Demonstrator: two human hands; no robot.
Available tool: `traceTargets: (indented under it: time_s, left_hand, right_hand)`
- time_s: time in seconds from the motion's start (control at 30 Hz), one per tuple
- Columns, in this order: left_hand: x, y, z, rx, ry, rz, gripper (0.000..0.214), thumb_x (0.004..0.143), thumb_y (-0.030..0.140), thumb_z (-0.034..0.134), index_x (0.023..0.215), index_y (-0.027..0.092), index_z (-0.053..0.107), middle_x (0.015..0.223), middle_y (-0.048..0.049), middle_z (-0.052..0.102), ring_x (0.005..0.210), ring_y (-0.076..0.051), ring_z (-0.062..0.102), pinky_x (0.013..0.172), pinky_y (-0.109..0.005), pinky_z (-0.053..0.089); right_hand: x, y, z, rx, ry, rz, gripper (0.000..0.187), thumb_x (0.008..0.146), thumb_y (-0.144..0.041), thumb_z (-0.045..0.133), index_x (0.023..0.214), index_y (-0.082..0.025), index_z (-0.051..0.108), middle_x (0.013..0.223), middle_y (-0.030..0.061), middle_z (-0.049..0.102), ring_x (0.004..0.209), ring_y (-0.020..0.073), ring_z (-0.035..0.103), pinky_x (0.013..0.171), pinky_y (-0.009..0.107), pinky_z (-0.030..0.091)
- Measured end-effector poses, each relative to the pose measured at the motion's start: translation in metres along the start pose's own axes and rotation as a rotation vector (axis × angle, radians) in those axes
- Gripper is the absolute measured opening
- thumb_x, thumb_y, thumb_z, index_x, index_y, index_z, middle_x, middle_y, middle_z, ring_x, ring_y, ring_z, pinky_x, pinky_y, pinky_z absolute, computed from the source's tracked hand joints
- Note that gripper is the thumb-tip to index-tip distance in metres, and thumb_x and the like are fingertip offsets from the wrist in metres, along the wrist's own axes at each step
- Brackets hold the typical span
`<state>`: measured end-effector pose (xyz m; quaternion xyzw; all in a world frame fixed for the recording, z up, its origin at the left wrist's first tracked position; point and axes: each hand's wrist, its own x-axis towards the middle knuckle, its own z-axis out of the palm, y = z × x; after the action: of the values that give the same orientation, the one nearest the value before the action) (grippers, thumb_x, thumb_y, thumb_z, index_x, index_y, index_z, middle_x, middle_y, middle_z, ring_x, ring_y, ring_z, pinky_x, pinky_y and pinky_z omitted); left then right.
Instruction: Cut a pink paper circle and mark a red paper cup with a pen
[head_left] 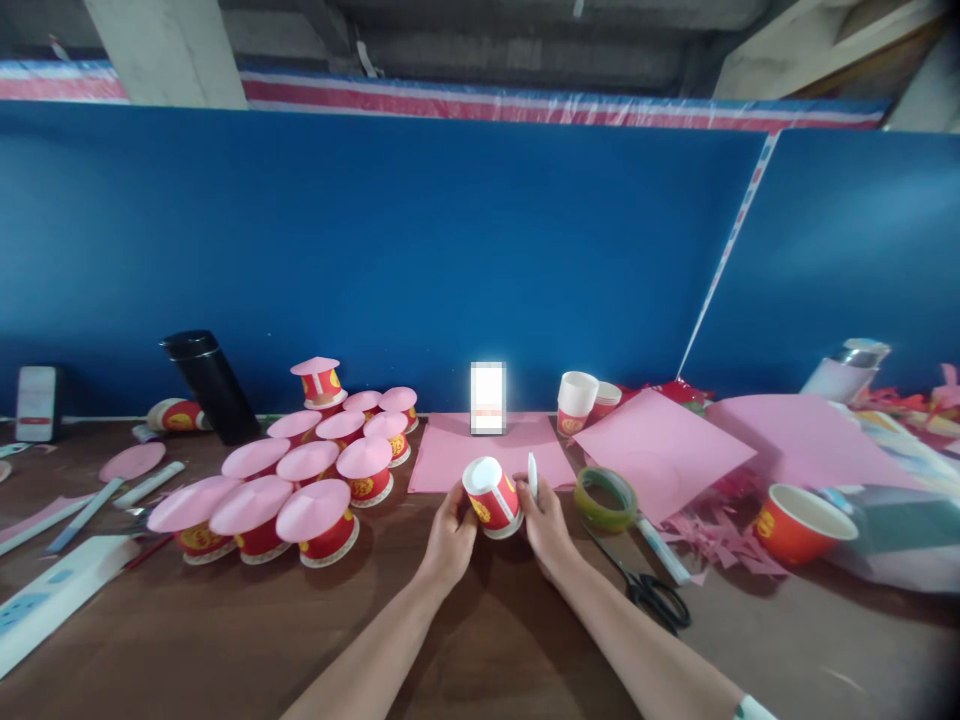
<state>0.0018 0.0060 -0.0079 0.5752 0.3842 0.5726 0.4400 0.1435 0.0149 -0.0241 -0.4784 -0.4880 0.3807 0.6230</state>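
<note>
Both my hands hold a red paper cup (492, 495) with yellow print, tilted with its white bottom up, above the brown table (480, 640). My left hand (452, 535) grips its left side, fingers closed round it. On the cup's right side is my right hand (545, 520), which also pinches a thin white strip (532, 474) standing upright. Just behind the cup lies a pink paper sheet (491, 450).
Several upturned red cups capped with pink paper discs (315, 480) stand at the left. A tape roll (604, 498), a pen (664, 550) and scissors (649, 590) lie to the right, with pink sheets (664, 440), stacked cups (577, 400), a red bowl (799, 520) and a black flask (210, 385).
</note>
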Motion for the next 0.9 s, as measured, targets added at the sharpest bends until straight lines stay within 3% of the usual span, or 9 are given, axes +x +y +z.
traceTargets:
  time_s: [0.23,0.4,0.63,0.9]
  left_hand:
    - [0.003,-0.009,-0.002,-0.076,0.071,-0.039,0.030,0.077,0.021,0.052,0.106,0.016,0.058,0.103,-0.0065,0.066,0.096,-0.020,0.059,0.086,-0.032,0.043]
    - [0.004,-0.011,-0.003,-0.085,0.106,-0.041,0.031,0.073,0.022,0.058,0.103,0.015,0.061,0.102,-0.0076,0.067,0.095,-0.021,0.059,0.085,-0.032,0.043]
    - [0.004,-0.004,-0.003,-0.053,0.082,-0.054,0.030,0.071,0.019,0.058,0.100,0.014,0.063,0.099,-0.0083,0.068,0.093,-0.021,0.060,0.084,-0.032,0.044]
    - [0.003,-0.013,-0.004,-0.012,0.038,-0.036,0.034,0.069,0.015,0.058,0.103,0.013,0.062,0.100,-0.0081,0.068,0.095,-0.022,0.060,0.084,-0.032,0.044]
  right_hand:
    - [-0.002,-0.006,0.002,0.002,-0.014,0.022,0.034,0.079,-0.047,0.053,0.095,-0.017,0.055,0.072,0.0018,0.060,0.062,0.0155,0.054,0.055,0.025,0.043]
    - [-0.004,-0.007,0.003,-0.027,-0.011,-0.027,0.034,0.079,-0.047,0.054,0.094,-0.016,0.056,0.078,0.0034,0.062,0.071,0.0177,0.057,0.062,0.027,0.045]
    - [-0.002,-0.005,0.001,-0.056,-0.026,-0.051,0.034,0.079,-0.047,0.053,0.093,-0.016,0.057,0.077,0.0029,0.060,0.070,0.0166,0.055,0.062,0.026,0.044]
    - [-0.002,-0.006,0.001,0.024,-0.016,-0.019,0.036,0.078,-0.048,0.054,0.096,-0.017,0.057,0.076,0.0021,0.058,0.069,0.0163,0.054,0.064,0.027,0.045]
